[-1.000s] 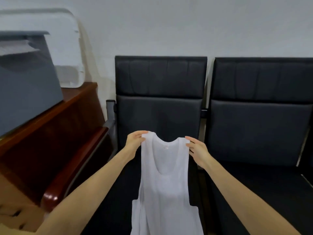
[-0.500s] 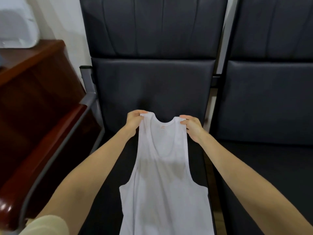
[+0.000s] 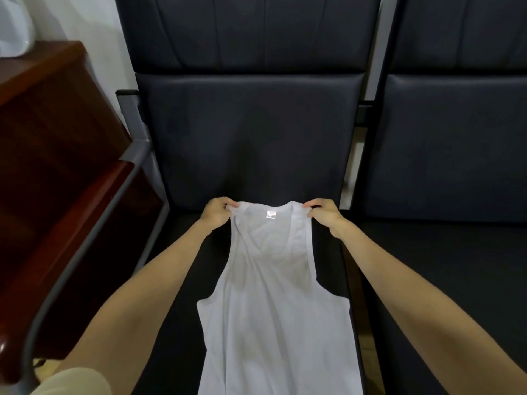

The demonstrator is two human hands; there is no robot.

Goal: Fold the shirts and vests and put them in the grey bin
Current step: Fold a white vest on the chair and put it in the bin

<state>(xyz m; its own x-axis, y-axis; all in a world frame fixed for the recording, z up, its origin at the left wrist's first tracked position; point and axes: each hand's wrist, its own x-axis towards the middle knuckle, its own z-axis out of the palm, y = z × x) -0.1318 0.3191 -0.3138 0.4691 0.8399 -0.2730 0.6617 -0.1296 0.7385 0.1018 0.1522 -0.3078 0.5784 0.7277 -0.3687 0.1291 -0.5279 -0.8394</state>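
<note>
Head view: left hand [image 3: 217, 212] and right hand [image 3: 325, 214] each pinch a strap of the white vest [image 3: 273, 303], which lies along the dark seat [image 3: 328, 269].

White vest [image 3: 273, 303] on black seat [image 3: 336, 266], left hand [image 3: 218, 213], right hand [image 3: 323, 213] pinching straps

Dark padded seat [image 3: 456, 280] at the right lies bare — open passage; grey metal armrest [image 3: 94, 220] and reddish-brown wooden cabinet [image 3: 57, 155] block the left edge.
</note>
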